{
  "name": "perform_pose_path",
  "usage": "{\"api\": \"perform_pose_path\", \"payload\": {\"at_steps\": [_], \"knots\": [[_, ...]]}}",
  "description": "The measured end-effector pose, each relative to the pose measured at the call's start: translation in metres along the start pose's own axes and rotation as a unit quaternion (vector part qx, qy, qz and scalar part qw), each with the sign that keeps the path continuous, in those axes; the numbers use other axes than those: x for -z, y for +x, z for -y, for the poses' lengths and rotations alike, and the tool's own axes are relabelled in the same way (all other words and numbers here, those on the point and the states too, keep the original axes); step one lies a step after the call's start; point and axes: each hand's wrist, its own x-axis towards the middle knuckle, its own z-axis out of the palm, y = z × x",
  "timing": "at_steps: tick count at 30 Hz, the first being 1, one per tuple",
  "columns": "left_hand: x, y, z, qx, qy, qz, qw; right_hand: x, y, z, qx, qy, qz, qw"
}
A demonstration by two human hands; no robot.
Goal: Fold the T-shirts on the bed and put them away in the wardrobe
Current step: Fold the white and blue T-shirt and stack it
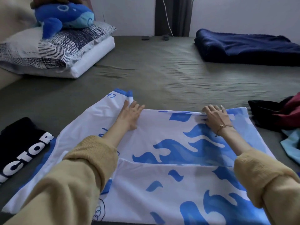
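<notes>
So there's a white T-shirt (170, 159) with blue flame shapes spread flat across the lower middle of the frame, lying on a bed (154, 70) with a grey-green sheet. One side of it is already folded over the middle, and a blue-cuffed sleeve pokes out toward the centre of the frame.

The left hand (129, 115) lies flat on the shirt near that sleeve, fingers straight and a bit spread, pressing the fabric down. The right hand (215, 116) is at the far folded edge on the right, knuckles bent, fingertips on the fabric; looks like it's pinching the fold, but I can't tell for sure. There's a thin bracelet (221, 127) on that wrist, and both arms are in mustard yellow sleeves (78, 172).

At the left edge there's a folded black T-shirt (21, 148) with big white letters, just beside the white one. At the right edge sits a loose pile of clothes (279, 117), black, dark red and light blue.

Upper left: a stack of pillows (53, 47) with a blue whale plush (65, 17) on top. Upper right: a folded navy blanket (248, 47). At top centre a white cable (167, 18) hangs against a dark curtain.
</notes>
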Motion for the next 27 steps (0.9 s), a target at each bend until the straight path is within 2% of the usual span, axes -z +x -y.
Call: {"api": "perform_pose_path", "payload": {"at_steps": [2, 4, 10, 13, 19, 27], "knots": [[0.002, -0.006, 0.003, 0.007, 0.046, -0.033, 0.998, 0.005, -0.01, -0.004, 0.013, 0.038, -0.059, 0.997], [0.002, -0.014, 0.007, 0.014, 0.081, -0.048, 0.995, 0.012, -0.024, -0.007, 0.015, 0.045, -0.076, 0.996], [0.0, -0.052, 0.011, 0.02, 0.132, -0.025, 0.991, 0.032, -0.065, -0.01, -0.033, 0.001, -0.014, 0.999], [-0.002, -0.073, 0.004, 0.012, 0.134, -0.018, 0.991, 0.037, -0.083, -0.009, -0.024, -0.003, -0.019, 1.0], [0.0, -0.113, -0.011, -0.003, 0.094, 0.017, 0.995, 0.043, -0.124, -0.007, -0.022, -0.048, 0.053, 0.997], [0.015, -0.14, -0.008, -0.04, 0.111, 0.019, 0.993, 0.062, -0.151, -0.007, -0.024, -0.048, 0.072, 0.996]]}}
